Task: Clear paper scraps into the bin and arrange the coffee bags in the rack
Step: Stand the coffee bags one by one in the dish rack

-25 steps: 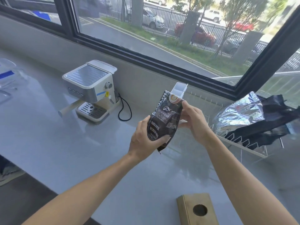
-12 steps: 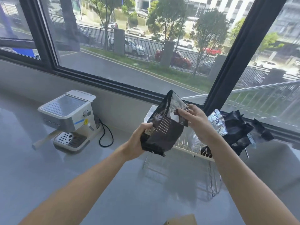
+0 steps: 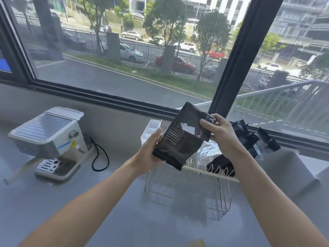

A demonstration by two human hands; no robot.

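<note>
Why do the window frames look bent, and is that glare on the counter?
Head view: the wide-angle lens bows the window frame; daylight from outside leaves a pale sheen and soft reflections on the grey counter; the coffee bag looks slightly soft and its small print is unreadable.

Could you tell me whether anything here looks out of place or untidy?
Yes: the bags in the rack lie crumpled in a heap rather than upright, and the held coffee bag is creased.

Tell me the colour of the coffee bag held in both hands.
Black, with white print and a white patch, in the head view: coffee bag.
</note>
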